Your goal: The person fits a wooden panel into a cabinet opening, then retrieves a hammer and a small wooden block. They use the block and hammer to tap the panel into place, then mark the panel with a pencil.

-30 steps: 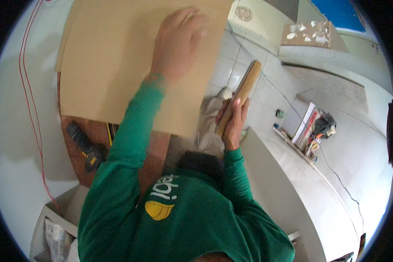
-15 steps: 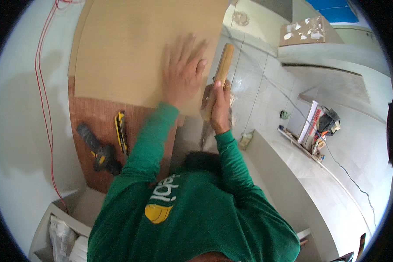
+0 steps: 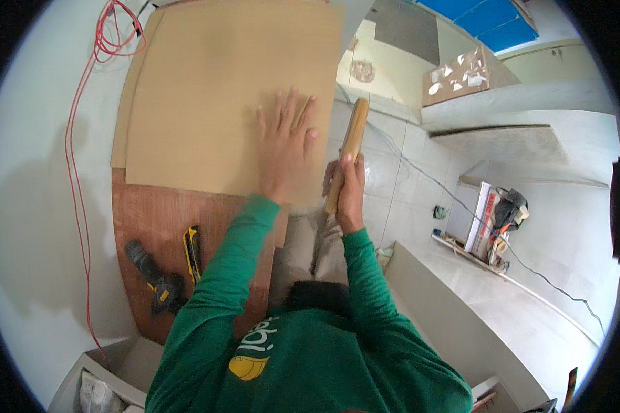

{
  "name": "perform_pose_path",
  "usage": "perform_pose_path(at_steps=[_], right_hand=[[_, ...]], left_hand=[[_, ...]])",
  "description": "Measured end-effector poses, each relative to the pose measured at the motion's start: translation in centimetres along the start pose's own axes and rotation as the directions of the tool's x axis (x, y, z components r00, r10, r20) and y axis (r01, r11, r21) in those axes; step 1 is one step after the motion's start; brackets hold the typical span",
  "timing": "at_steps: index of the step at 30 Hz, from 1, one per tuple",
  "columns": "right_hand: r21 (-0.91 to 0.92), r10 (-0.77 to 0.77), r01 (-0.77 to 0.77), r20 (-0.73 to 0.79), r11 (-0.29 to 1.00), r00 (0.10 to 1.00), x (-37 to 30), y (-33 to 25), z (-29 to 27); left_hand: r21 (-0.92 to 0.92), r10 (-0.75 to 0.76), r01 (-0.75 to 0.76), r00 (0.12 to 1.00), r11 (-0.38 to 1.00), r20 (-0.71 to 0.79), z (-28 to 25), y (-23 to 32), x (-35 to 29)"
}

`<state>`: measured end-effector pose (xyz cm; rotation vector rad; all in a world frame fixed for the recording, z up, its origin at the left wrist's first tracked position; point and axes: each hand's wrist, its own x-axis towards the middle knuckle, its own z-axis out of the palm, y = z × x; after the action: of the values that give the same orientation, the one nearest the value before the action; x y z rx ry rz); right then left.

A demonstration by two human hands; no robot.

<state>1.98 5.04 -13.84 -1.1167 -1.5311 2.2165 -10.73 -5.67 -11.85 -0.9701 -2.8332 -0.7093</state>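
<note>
My left hand lies with spread fingers on a large tan cardboard sheet, close to its right edge. The palm is slightly blurred. In my right hand is a pale wooden stick, held upright and slanting just beyond the cardboard's right edge. My fingers wrap its lower part, hiding some of it. Below the cardboard, a yellow and black utility knife and a black cordless power tool with yellow marks rest on the reddish-brown wooden board.
Red cable hangs down the left wall, coiled at the top. On the tiled floor at right, a grey cord runs past a box of odds and ends. A taped carton stands at the far right.
The whole view has shifted, so cardboard, tools and hands appear lower. My left hand stays spread on the cardboard and my right keeps its hold on the wooden stick.
</note>
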Motion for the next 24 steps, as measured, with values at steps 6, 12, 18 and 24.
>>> perform_pose_path(at_steps=[6,12,18,24], right_hand=[[-0.031,-0.025,0.027,0.090,0.999,0.996,4.9,-1.3,1.7],[0.034,-0.142,0.138,0.170,0.990,0.975,14.1,-4.1,4.2],[0.030,-0.119,0.116,0.161,0.993,0.980,9.3,-2.8,4.1],[-0.116,0.007,0.007,0.117,0.993,0.993,-3.9,1.6,1.3]], left_hand=[[0.073,-0.035,0.033,0.999,0.997,0.025,1.1,-0.6,-1.9],[0.060,-0.017,0.016,1.000,0.998,0.003,1.6,-0.4,-1.6],[0.017,-0.024,0.025,0.998,1.000,-0.056,2.4,-0.7,-1.6],[0.065,-0.020,0.023,0.998,0.998,-0.055,2.7,-0.8,-1.8]])
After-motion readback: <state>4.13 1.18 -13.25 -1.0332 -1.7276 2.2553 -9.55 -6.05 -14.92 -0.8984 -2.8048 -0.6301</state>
